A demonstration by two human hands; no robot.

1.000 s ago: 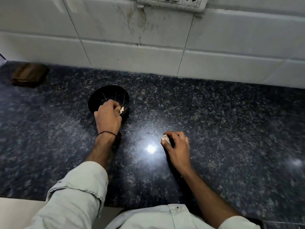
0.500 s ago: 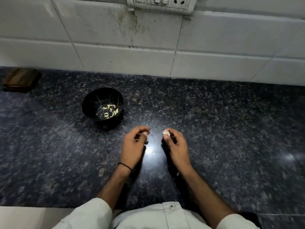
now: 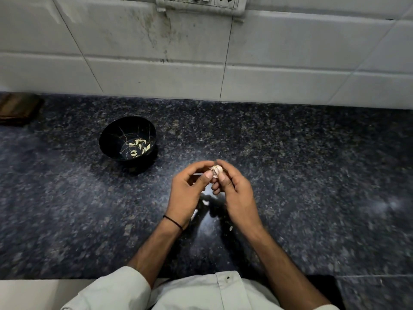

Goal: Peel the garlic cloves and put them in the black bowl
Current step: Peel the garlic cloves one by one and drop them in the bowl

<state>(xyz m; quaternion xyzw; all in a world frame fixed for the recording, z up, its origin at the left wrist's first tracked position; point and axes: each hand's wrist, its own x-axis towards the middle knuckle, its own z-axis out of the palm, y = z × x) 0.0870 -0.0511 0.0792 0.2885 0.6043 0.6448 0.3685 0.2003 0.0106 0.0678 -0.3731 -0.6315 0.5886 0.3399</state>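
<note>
Garlic (image 3: 217, 169) between curled fingertips of left hand (image 3: 187, 198) and right hand (image 3: 237, 194)

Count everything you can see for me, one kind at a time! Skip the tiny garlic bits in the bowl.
hands: 2, the left hand and the right hand
black bowl: 1
garlic piece, pinched between both hands: 1
black wristband: 1
wooden block: 1
switch panel: 1
Total: 7
</note>
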